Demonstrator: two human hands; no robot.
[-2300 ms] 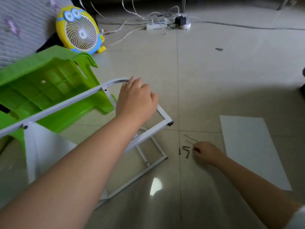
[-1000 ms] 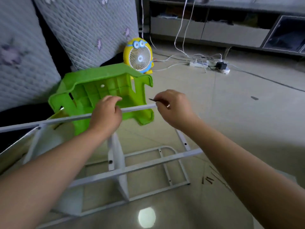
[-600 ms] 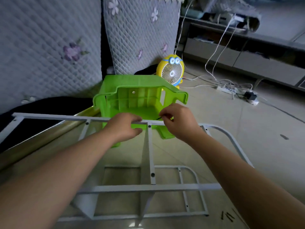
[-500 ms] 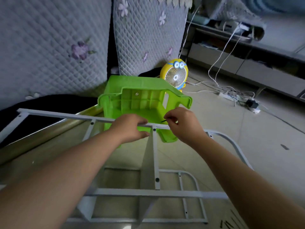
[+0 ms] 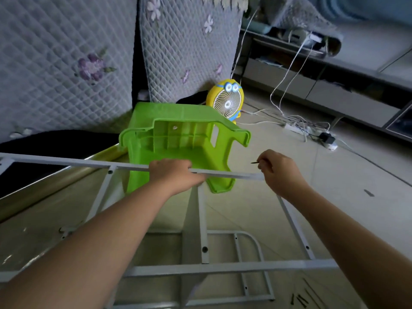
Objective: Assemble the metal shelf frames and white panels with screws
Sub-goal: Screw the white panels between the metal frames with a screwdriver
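Observation:
A white metal shelf frame (image 5: 223, 267) stands on the floor in front of me, with a white panel (image 5: 191, 230) set upright between its bars. My left hand (image 5: 176, 175) grips the frame's top rail (image 5: 78, 162) near the middle. My right hand (image 5: 276, 172) hovers at the rail's right end and pinches a dark screw (image 5: 254, 162), tip pointing left, a little above the rail. Several loose dark screws (image 5: 299, 299) lie on the floor at the bottom right.
A green plastic stool (image 5: 182, 141) lies on its side just behind the rail. A yellow fan (image 5: 226, 102) stands behind it. Quilted cushions (image 5: 66, 63) lean at the back left. A power strip and cables (image 5: 298, 128) lie on the tiled floor at the right.
My right hand has drawn back to the right along the rail, lifting the screw away from the hole near the panel. My left hand keeps its grip on the top rail.

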